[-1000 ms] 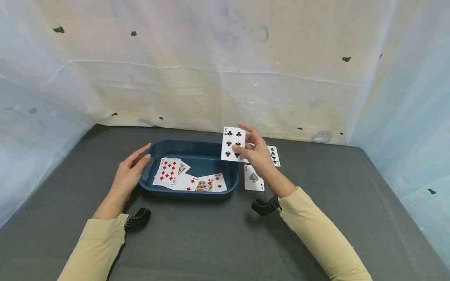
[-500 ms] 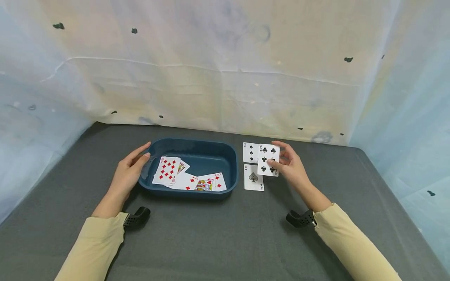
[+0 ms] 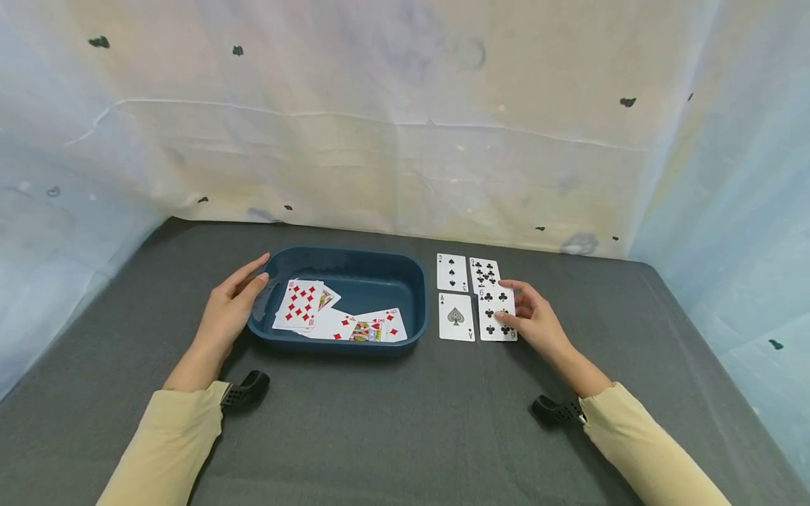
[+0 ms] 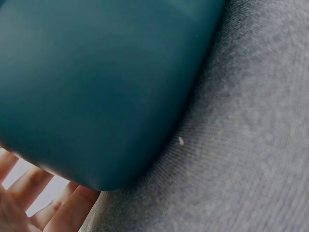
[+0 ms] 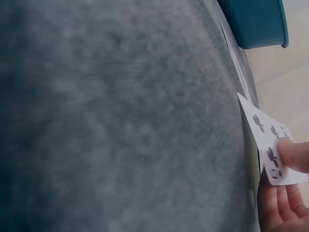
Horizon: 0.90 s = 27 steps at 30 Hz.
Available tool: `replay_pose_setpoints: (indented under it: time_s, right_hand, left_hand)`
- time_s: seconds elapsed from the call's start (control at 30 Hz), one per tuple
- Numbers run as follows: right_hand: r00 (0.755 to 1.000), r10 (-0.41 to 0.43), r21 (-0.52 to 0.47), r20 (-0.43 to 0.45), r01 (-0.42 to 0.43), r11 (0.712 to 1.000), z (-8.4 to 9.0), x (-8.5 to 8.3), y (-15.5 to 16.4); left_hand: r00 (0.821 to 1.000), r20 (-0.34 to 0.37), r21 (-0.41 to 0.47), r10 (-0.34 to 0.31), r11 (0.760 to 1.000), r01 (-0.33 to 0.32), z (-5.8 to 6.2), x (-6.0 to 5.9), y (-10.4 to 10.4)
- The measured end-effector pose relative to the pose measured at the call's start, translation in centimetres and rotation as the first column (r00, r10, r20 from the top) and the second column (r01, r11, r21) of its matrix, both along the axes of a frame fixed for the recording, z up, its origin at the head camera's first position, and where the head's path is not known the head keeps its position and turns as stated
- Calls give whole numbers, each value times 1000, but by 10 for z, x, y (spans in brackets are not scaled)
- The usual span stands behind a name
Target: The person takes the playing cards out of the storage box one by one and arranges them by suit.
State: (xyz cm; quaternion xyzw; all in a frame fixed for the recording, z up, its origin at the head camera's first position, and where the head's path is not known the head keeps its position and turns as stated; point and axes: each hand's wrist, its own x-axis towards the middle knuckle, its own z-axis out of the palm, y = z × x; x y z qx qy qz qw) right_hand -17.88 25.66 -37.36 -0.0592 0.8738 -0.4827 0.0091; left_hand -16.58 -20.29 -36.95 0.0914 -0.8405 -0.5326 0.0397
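Note:
My right hand pinches a six of clubs by its right edge, thumb on the face and fingers behind. The card lies just right of the ace of spades and overlaps the lower end of a nine of clubs. In the right wrist view the six of clubs tilts close over the cloth. My left hand rests against the left end of a dark blue tray. In the left wrist view its fingers lie nearly straight along the tray's outer wall.
Inside the tray lie several red cards, with a ten of diamonds on top at the left. A three of spades lies behind the ace. Grey cloth covers the table, and a pale curtain hangs along its back.
My right hand has carried the six of clubs from over the tray's right end rightward and down, beside the ace. The nine of clubs behind it shows again. My left hand stays at the tray.

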Motion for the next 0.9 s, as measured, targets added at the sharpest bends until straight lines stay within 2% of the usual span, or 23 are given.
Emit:
replay_pose_setpoints:
  time_s: [0.3,0.57,0.73,0.9]
  right_hand:
    - [999,16,176,-41,-8,984,-3,0,4]
    - [996,12,282,-92,15,959,-4,1,-1]
    - [996,-5,270,-93,30,962,-5,-2,-4]
    - [998,-17,176,-58,27,984,4,-7,-11]
  left_hand:
    - [1000,9,15,2,1000,-2,1,1,-1]
    - [1000,-3,19,-5,1000,6,1,1,-1]
    - [1000,-14,22,-9,1000,10,1,1,-1]
    - [1000,-12,19,-5,1000,5,1,1,0]
